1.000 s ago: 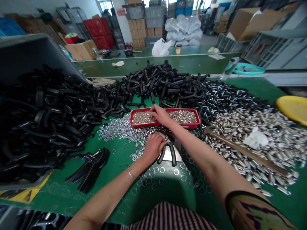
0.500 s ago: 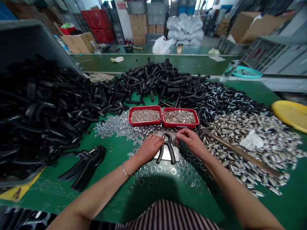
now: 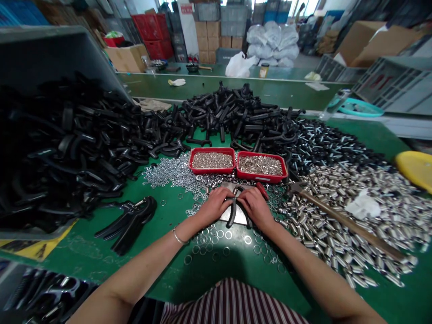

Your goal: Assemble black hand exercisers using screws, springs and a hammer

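A black spring clamp (image 3: 231, 217) lies on a small metal plate (image 3: 242, 218), its two handles pointing toward me. My left hand (image 3: 216, 204) is closed on the clamp's left side, fingertips near its middle. From the other side my right hand (image 3: 257, 207) pinches at the clamp's joint; any small part between those fingertips is hidden. Beside the right hand, at the plate's far edge, shows a red object (image 3: 262, 191), partly covered. Loose metal rings (image 3: 220, 234) lie around the plate. Two red trays (image 3: 212, 170) of small metal parts stand just beyond.
Black clamp parts (image 3: 232, 110) are heaped at the back and in a tipped grey bin (image 3: 50, 49) at left. Several clamps (image 3: 130, 220) lie nested at left. A hammer (image 3: 351, 222) rests on springs (image 3: 317, 216) at right, near a yellow lid (image 3: 415, 168).
My right hand has moved left and down onto the clamp's middle, from beside the plate. My left hand stays on the clamp. The view has shifted slightly left.
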The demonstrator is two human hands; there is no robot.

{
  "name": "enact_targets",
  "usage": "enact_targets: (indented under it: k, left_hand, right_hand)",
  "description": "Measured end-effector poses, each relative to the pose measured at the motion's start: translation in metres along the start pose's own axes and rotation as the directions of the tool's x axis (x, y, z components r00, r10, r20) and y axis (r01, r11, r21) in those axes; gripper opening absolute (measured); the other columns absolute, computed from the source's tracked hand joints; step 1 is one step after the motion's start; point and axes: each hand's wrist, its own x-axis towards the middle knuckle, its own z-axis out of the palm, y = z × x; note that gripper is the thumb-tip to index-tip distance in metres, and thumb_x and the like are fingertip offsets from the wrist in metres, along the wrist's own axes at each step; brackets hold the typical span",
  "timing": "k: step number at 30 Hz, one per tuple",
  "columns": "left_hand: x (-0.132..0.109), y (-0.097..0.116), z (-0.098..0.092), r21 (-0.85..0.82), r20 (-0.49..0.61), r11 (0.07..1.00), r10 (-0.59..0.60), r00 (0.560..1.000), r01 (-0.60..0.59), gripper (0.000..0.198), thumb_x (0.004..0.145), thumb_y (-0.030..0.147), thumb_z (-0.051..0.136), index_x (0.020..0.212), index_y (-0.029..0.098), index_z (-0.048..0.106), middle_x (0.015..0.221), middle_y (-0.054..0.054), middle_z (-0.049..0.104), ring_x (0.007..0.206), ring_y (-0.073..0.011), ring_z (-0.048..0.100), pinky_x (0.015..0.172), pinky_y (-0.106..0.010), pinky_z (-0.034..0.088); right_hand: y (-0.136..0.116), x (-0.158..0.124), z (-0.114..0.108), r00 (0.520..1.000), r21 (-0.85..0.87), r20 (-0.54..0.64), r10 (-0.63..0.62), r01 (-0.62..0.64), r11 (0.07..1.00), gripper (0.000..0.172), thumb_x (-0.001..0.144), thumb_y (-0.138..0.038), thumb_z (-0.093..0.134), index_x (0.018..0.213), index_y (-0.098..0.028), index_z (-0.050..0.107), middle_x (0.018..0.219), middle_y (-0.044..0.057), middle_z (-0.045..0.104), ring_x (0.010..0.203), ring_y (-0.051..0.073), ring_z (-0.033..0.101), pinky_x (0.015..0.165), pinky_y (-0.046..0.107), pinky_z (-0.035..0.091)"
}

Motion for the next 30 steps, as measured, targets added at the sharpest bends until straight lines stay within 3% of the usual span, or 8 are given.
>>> enact_targets:
  k: [6,25,30]
  left_hand:
    - [0.002,-0.007,0.000,-0.085,-0.016,0.996,0.007,1.000,-0.009,0.014,0.096,0.029,0.056,0.107,0.021,0.060,0.111,-0.006,0.063,0.112,-0.0228,0.055,0.101,-0.041,0.040]
    - [0.000,-0.018,0.007,-0.145,-0.049,0.989,0.020,0.999,-0.027,0.016,0.095,0.032,0.058,0.107,0.022,0.061,0.110,-0.005,0.064,0.111,-0.0222,0.056,0.101,-0.041,0.040]
    - [0.000,-0.017,0.003,-0.151,-0.042,0.988,0.029,0.999,-0.035,0.016,0.096,0.033,0.057,0.107,0.022,0.060,0.111,-0.005,0.063,0.111,-0.0220,0.055,0.102,-0.041,0.040]
  right_hand:
    - [0.006,0.002,0.004,0.998,-0.071,-0.033,-0.053,0.051,0.996,0.018,0.099,-0.028,0.050,0.090,-0.020,0.064,0.091,0.009,0.065,0.092,0.025,0.057,0.084,0.041,0.050]
    - [0.007,0.012,0.000,0.991,-0.260,0.081,-0.111,0.128,0.957,0.025,0.101,-0.029,0.047,0.087,-0.017,0.064,0.088,0.011,0.065,0.088,0.025,0.056,0.082,0.040,0.048]
    - [0.007,0.014,-0.002,0.984,-0.189,0.126,-0.123,0.145,0.971,0.023,0.100,-0.030,0.048,0.089,-0.018,0.064,0.089,0.010,0.065,0.089,0.024,0.057,0.083,0.040,0.048]
